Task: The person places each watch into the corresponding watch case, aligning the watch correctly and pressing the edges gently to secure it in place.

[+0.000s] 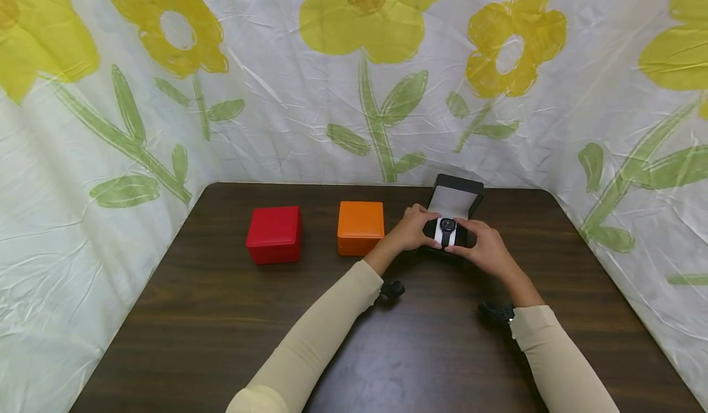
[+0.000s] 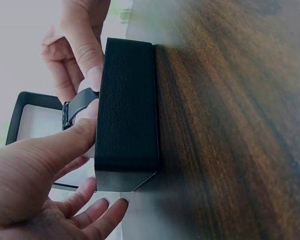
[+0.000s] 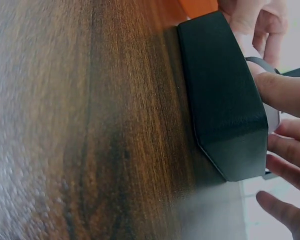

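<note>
A black watch box [image 1: 463, 185] stands with its lid raised at the back right of the table. A dark wristwatch [image 1: 447, 225] is wrapped round a white cushion [image 1: 439, 232] in its base. My left hand [image 1: 412, 228] grips the cushion from the left, thumb at its front end. From the right, my right hand [image 1: 488, 250] grips the same cushion, fingers towards the back. In the left wrist view, the watch strap [image 2: 82, 101] arches between both thumbs, above the box wall [image 2: 127, 110]. The box front [image 3: 222, 85] hides the cushion's lower part in the right wrist view.
An orange box [image 1: 361, 227] stands closed beside my left hand, and a closed red box [image 1: 275, 235] is farther left. The dark wooden table [image 1: 221, 327] ends at a white curtain [image 1: 265, 142] with yellow flowers. Each wrist wears a black strapped device [image 1: 394, 290].
</note>
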`<state>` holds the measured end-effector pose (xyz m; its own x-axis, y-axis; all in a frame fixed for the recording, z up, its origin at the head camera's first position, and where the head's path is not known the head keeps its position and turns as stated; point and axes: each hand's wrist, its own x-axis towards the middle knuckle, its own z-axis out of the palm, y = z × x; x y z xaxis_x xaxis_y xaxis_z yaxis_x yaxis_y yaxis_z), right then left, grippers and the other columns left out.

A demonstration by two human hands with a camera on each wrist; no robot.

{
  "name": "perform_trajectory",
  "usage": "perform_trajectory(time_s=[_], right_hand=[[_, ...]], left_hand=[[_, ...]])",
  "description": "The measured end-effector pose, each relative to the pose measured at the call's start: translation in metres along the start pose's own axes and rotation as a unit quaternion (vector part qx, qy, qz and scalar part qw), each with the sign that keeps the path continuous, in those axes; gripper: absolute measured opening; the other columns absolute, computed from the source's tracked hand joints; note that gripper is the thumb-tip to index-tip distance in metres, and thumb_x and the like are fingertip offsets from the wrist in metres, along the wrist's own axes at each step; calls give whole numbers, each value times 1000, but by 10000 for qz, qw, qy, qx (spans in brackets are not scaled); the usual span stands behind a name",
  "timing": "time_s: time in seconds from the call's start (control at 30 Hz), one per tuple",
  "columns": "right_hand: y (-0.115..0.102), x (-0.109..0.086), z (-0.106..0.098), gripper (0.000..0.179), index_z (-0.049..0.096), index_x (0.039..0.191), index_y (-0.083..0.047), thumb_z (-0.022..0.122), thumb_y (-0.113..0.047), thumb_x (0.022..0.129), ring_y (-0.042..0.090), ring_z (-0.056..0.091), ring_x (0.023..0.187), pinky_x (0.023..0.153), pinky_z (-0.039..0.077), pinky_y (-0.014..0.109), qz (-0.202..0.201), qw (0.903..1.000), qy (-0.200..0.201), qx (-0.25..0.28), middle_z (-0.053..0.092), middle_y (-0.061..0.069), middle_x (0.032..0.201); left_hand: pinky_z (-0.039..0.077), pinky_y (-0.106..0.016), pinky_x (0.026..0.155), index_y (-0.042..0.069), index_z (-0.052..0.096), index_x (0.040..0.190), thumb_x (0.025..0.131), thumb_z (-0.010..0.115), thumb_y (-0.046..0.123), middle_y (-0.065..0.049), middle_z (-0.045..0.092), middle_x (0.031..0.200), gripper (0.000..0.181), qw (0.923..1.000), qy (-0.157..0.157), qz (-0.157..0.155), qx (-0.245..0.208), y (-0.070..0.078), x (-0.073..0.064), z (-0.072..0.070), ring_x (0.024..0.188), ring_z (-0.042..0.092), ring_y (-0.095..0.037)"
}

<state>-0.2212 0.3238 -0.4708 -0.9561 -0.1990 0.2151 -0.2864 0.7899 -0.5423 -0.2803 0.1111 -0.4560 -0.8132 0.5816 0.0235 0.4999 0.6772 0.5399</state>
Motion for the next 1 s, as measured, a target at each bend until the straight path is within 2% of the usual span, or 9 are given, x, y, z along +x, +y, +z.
perform_trajectory(time_s=[0.4, 0.63, 1.0], right_hand=[[1, -1, -3, 69, 56, 141, 4, 82, -29, 87, 49, 53, 125, 103, 43, 65, -118, 9998, -180, -9, 57, 31, 135], [2, -2, -9, 66, 56, 141, 3, 81, -28, 88, 50, 54, 124, 102, 43, 66, -161, 9996, -243, -35, 57, 32, 135], [1, 2, -7, 62, 64, 132, 1, 87, -26, 81, 46, 60, 118, 99, 46, 63, -39, 9999, -38, 121, 64, 28, 128]], left_hand=[[43, -31, 107, 17, 53, 149, 85, 83, 38, -11, 44, 143, 73, 9999, -96, -65, 42, -2, -2, 0, 125, 42, -24], [43, -33, 109, 18, 53, 149, 88, 80, 38, -11, 45, 145, 69, 9998, -170, 38, 71, -4, -3, -3, 126, 42, -24], [44, -34, 106, 17, 57, 146, 87, 82, 35, -11, 47, 142, 67, 9998, -105, 70, -120, -4, -3, -2, 124, 43, -25]])
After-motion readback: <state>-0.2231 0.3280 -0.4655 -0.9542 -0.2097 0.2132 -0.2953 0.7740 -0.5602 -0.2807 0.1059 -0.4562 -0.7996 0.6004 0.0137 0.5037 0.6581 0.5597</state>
